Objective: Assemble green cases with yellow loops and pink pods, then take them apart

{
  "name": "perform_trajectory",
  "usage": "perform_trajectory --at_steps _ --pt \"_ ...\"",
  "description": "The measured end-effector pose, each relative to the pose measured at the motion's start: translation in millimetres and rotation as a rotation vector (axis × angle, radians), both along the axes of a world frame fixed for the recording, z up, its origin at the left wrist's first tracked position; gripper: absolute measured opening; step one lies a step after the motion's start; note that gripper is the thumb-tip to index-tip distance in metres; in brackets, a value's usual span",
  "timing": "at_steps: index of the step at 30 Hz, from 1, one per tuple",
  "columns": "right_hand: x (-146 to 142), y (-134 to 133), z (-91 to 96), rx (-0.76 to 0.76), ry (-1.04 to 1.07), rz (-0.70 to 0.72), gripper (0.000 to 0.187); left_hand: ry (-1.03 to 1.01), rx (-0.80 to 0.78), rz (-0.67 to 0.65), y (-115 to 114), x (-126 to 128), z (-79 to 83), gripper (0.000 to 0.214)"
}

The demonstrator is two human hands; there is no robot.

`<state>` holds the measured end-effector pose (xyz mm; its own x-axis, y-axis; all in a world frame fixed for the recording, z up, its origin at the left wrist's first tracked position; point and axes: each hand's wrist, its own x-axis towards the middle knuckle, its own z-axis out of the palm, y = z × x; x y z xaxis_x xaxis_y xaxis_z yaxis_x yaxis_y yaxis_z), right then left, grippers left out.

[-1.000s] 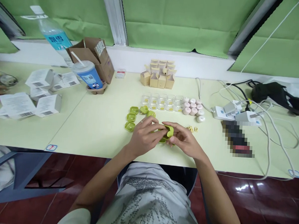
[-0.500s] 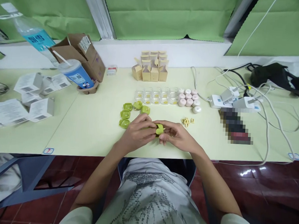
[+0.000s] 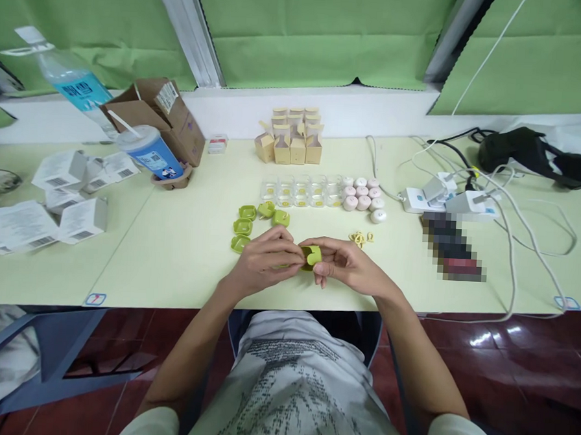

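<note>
Both my hands meet over the near edge of the pale table (image 3: 181, 257). My left hand (image 3: 263, 261) and my right hand (image 3: 344, 264) are closed together on one small green case (image 3: 312, 255), which sits between my fingertips. Just beyond my left hand lie several more green cases (image 3: 244, 227). A small heap of yellow rings (image 3: 360, 237) lies beyond my right hand. Farther back are clear square containers (image 3: 299, 192), round pink and white pieces (image 3: 363, 197) and small tan boxes (image 3: 289, 145).
At the right lie a power strip with chargers (image 3: 442, 198), white cables (image 3: 517, 255) and a black bag (image 3: 532, 152). At the left stand a blue cup (image 3: 150, 152), a brown carton (image 3: 164, 110), a water bottle (image 3: 68, 79) and white labelled boxes (image 3: 58, 199).
My hands have stayed closed on the green case and turned it a little between the fingers. The view has shifted slightly; nothing on the table has moved.
</note>
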<state>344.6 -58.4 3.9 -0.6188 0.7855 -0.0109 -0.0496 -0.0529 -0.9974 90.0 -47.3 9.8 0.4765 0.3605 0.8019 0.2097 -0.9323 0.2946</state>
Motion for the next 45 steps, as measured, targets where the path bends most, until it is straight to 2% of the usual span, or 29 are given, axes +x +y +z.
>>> perform_trajectory --at_steps 2,4,7,10,12,14,16,17,20,23,24,27,28,29,31,33,34,36,38,40,43,45 --pt "7.8 3.9 1.2 0.001 -0.004 -0.025 0.054 -0.006 -0.023 0.014 0.0 -8.0 6.6 0.017" --pt "14.6 10.2 -1.6 0.023 -0.001 -0.109 0.054 -0.018 -0.041 0.048 1.7 -17.6 11.8 0.018" --pt "17.7 22.3 -14.6 0.137 -0.023 -0.35 0.054 -0.011 -0.019 0.125 8.0 -27.6 13.1 0.017" --pt "12.6 33.0 -32.5 0.316 -0.176 -0.529 0.055 0.028 0.005 0.186 14.0 -28.6 6.9 0.016" --pt "9.1 38.3 -43.4 0.475 -0.343 -0.551 0.049 0.036 -0.01 0.19 15.2 -26.4 1.5 0.015" --pt "8.1 42.5 -52.1 0.612 -0.522 -0.509 0.03 0.021 -0.047 0.18 14.4 -24.1 -3.1 0.013" --pt "9.9 45.3 -57.1 0.668 -0.663 -0.431 0.013 0.012 -0.073 0.19 13.2 -22.8 -5.9 0.012" --pt "11.3 45.8 -57.4 0.667 -0.702 -0.39 0.011 0.014 -0.075 0.203 12.6 -22.3 -6.7 0.012" --pt "14.5 40.9 -46.6 0.648 -0.688 -0.366 0.017 0.023 -0.058 0.214 11.2 -18.4 -8.8 0.007" --pt "11.1 26.1 -24.5 0.549 -0.491 -0.495 0.029 0.027 -0.037 0.17 8.2 -6.9 -14.0 0.006" --pt "8.3 20.6 -17.9 0.461 -0.395 -0.47 0.033 0.029 -0.02 0.151 6.7 -1.8 -16.6 0.007" --pt "-0.5 9.6 -7.9 0.16 -0.147 -0.254 0.045 0.039 0.032 0.123 3.9 10.5 -24.4 0.014" --pt "-1.5 8.9 -7.9 0.102 -0.11 -0.223 0.048 0.054 0.037 0.133 4.4 12.0 -26.4 0.017" --pt "-0.6 9.8 -9.1 0.088 -0.105 -0.252 0.048 0.08 0.032 0.162 5.9 11.6 -27.8 0.019" --pt "8.0 15.6 -13.0 0.187 -0.199 -0.425 0.043 0.149 0.005 0.264 11.8 5.4 -29.6 0.018" --pt "24.6 23.6 -16.3 0.397 -0.414 -0.609 0.034 0.249 -0.022 0.427 20.4 -5.5 -30.9 0.02" --pt "34.5 27.4 -17.3 0.502 -0.545 -0.666 0.029 0.304 -0.038 0.506 24.9 -11.5 -31.9 0.023" --pt "53.4 32.6 -17.6 0.627 -0.773 -0.687 0.022 0.416 -0.073 0.6 32.8 -21.8 -34.3 0.031" --pt "66.2 34.0 -15.6 0.65 -0.87 -0.657 0.021 0.501 -0.094 0.614 38.6 -28.1 -36.0 0.039" --pt "70.2 32.2 -11.3 0.661 -0.852 -0.675 0.022 0.567 -0.106 0.598 42.8 -29.9 -35.1 0.046" --pt "63.2 27.4 -3.1 0.697 -0.78 -0.732 0.021 0.689 -0.117 0.565 50.0 -26.3 -27.8 0.052" --pt "55.3 24.5 1.8 0.705 -0.73 -0.727 0.021 0.768 -0.112 0.528 56.2 -21.3 -21.5 0.048"
